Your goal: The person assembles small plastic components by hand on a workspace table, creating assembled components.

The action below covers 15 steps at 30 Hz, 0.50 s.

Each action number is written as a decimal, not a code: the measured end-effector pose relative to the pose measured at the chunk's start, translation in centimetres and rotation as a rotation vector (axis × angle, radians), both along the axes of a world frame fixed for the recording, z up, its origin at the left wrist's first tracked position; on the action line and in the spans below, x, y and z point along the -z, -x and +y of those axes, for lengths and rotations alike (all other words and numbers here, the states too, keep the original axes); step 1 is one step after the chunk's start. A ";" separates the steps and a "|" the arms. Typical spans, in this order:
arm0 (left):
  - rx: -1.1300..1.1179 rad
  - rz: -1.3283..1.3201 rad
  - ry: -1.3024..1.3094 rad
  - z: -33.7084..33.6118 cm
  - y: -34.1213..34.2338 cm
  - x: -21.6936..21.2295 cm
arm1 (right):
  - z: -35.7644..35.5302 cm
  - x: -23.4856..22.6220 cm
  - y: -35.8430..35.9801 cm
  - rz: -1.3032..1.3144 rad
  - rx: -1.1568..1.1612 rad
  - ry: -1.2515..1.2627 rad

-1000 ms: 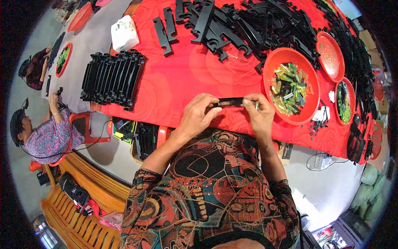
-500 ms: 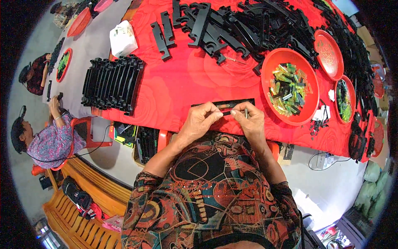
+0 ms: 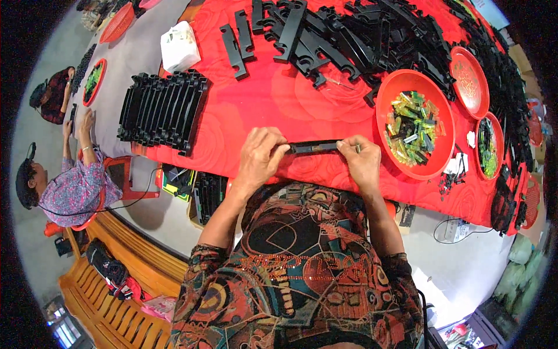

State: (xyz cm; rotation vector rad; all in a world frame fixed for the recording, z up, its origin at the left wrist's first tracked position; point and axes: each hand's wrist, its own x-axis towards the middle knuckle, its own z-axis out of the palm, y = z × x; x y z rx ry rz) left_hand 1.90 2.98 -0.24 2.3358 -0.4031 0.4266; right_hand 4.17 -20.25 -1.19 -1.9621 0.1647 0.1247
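A stack of black plastic bars [image 3: 163, 110] lies at left on the red-covered table [image 3: 261, 110]. The left hand [image 3: 260, 158] and right hand [image 3: 361, 163] pinch opposite ends of a black plastic strip [image 3: 314, 146], level above the table's near edge. A red bowl of green parts [image 3: 415, 131] sits right.

Long strip [image 3: 314, 146] lies at near table edge, between left hand [image 3: 260, 158] and right hand [image 3: 361, 163]. Bowl of small parts [image 3: 414, 132] just right of it. Stacked row of strips [image 3: 163, 110] at left edge; loose pile [image 3: 372, 35] along far edge.
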 end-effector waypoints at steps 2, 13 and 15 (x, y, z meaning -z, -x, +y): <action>-0.009 -0.001 -0.022 -0.4 0.2 0.3 | 0.5 0.7 -0.2 -0.012 -0.011 0.027; 0.058 0.107 -0.034 -1.4 0.3 1.6 | 1.8 -0.4 -0.5 0.047 -0.105 0.289; 0.057 0.140 -0.031 -1.3 0.2 1.6 | 2.0 -0.4 -0.5 0.055 -0.118 0.340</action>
